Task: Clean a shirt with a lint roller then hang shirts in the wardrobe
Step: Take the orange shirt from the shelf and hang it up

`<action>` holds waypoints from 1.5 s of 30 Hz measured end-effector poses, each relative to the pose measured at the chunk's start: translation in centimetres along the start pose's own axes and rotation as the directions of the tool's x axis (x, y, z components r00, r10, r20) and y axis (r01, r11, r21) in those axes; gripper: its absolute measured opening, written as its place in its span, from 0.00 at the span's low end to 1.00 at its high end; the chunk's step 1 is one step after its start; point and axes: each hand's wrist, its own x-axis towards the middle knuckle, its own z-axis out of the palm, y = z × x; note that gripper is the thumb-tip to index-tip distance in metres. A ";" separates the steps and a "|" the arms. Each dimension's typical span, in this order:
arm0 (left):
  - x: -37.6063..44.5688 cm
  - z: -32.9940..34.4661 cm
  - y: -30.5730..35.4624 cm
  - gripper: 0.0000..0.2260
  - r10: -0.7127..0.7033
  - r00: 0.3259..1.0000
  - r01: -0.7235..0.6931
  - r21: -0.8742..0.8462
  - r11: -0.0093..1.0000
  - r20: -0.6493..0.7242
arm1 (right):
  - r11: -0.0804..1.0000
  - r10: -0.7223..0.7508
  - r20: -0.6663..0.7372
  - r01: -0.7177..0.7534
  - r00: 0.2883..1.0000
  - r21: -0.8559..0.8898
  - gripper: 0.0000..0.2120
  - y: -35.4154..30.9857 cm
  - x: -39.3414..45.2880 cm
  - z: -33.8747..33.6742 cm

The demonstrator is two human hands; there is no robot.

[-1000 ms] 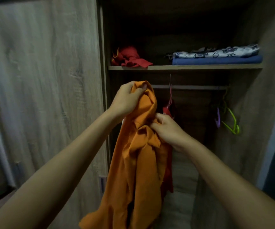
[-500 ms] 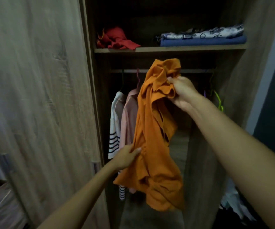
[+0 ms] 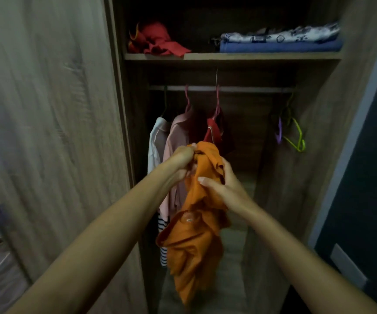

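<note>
Head view: at frame centre, left hand (image 3: pixel 184 158) and right hand (image 3: pixel 222 186) both grip the bunched orange shirt (image 3: pixel 196 241) before the open wardrobe (image 3: pixel 314 155). Three shirts hang upper centre on its rail (image 3: pixel 246 89); bare rail between them and the empty hangers (image 3: pixel 292 134), right.

Shirt (image 3: pixel 194 241) held by both hands before open wardrobe (image 3: pixel 318 155); hung shirts (image 3: pixel 174 141) on rail (image 3: pixel 239 89) behind, folded clothes (image 3: pixel 278 40) on shelf (image 3: pixel 251 56) above.

One crumpled orange cotton shirt (image 3: pixel 196 241). Three garments hanging on the rail: white striped shirt (image 3: pixel 157 141), pale pink shirt (image 3: pixel 178 137), red shirt (image 3: pixel 213 133). Two empty plastic hangers, lime green (image 3: pixel 296 138) and purple (image 3: pixel 279 132). Three cloth items on the shelf: red bundle (image 3: pixel 158 39), folded blue fabric (image 3: pixel 278 46), folded white patterned fabric (image 3: pixel 280 36).
</note>
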 end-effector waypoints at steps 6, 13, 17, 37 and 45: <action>-1.4 -1.1 1.6 0.12 0.092 0.975 -0.080 -0.068 0.995 0.204 | 0.977 0.179 -0.104 -0.165 0.978 0.135 0.11 -0.3 3.3 -1.5; -3.6 -5.7 -0.4 0.35 0.514 0.741 -0.622 0.729 0.286 0.432 | 0.965 0.170 0.001 -0.167 0.985 0.204 0.07 -3.1 5.7 -2.3; -4.1 -5.6 -1.7 0.39 0.456 0.525 -0.759 0.638 -0.132 0.719 | 0.892 0.216 0.097 -0.237 0.971 0.386 0.07 -4.3 6.2 -1.5; 0.9 -6.8 1.9 0.09 0.638 0.628 -0.645 0.757 0.104 0.447 | 0.975 -0.057 -0.038 0.047 0.998 -0.218 0.10 -2.6 5.2 -3.3; 1.4 -7.5 3.0 0.07 0.596 0.718 -0.648 0.658 0.384 0.360 | 0.732 -0.042 0.098 0.097 0.994 -0.674 0.13 -3.4 6.5 -5.2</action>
